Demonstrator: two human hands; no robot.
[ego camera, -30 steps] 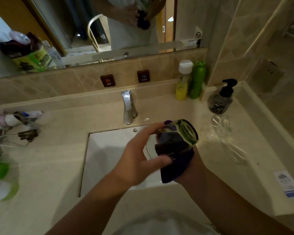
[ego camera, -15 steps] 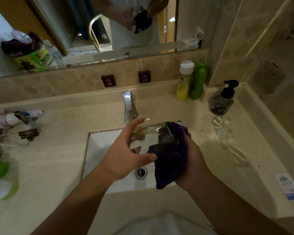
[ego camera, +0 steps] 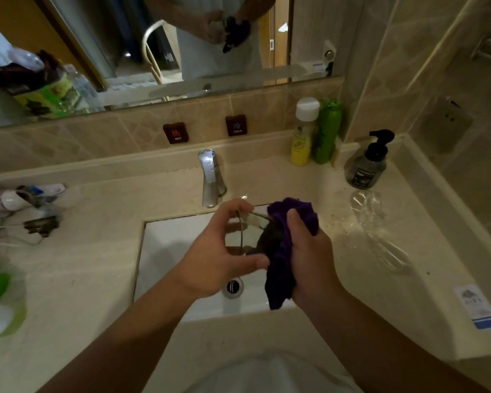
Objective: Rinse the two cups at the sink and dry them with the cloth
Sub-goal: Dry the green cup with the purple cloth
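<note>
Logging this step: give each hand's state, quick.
Left hand: closed on the glass cup, held over the sink.
Right hand: closed on the purple cloth, pushed into the cup.

Pump bottle (ego camera: 366,168), 2 bottles (ego camera: 315,131), mirror (ego camera: 97,38)

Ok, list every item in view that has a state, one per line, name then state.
Held glass cup: on its side over the sink, purple cloth pushed inside.
Purple cloth: bunched in right hand.
Left hand: gripping the held glass cup.
Second glass cup: on the counter, untouched.
Faucet: no water running.
Sink: drain visible, no standing water.
</note>
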